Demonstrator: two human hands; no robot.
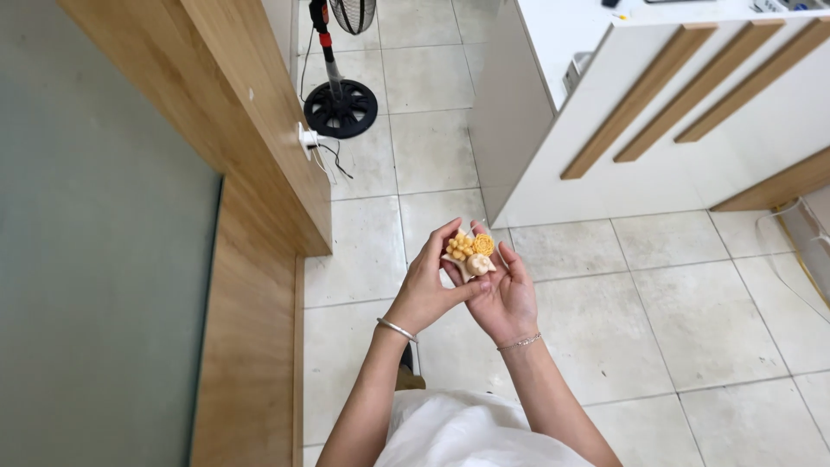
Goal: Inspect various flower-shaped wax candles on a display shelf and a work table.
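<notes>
Flower-shaped ornament [471,252] rests cupped between both hands, left [426,285] and right [503,298].

Pale tiled floor [605,285] — wooden partition [251,112], white counter [562,35], fan base [341,108].
</notes>
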